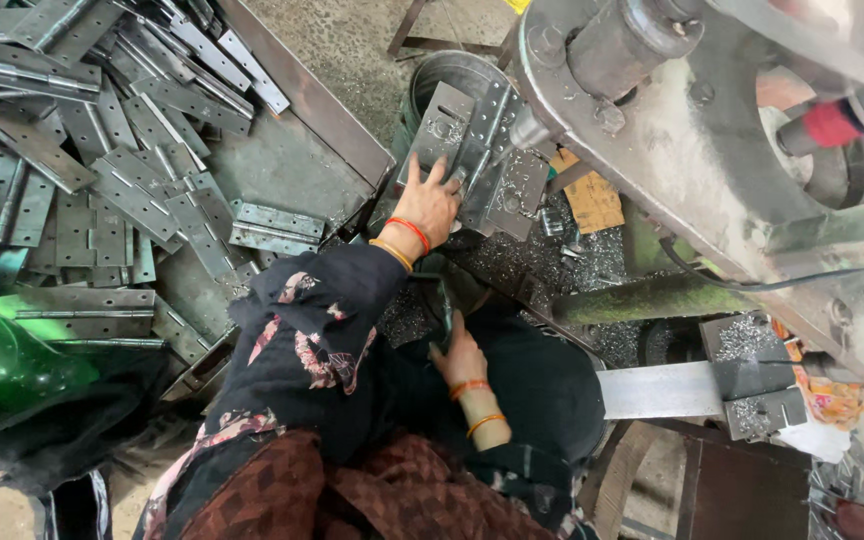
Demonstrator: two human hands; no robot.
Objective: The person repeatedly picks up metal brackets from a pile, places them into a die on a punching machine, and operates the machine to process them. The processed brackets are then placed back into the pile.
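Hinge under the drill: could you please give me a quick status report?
Left hand pressing hinge flat under drill bit. Right hand low, on a dark lever. Metal shavings around.

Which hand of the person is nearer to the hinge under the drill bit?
The left hand. It presses flat on the hinge beside the drill bit. The right hand is lower, apart from the hinge, resting at the person's lap near metal shavings.
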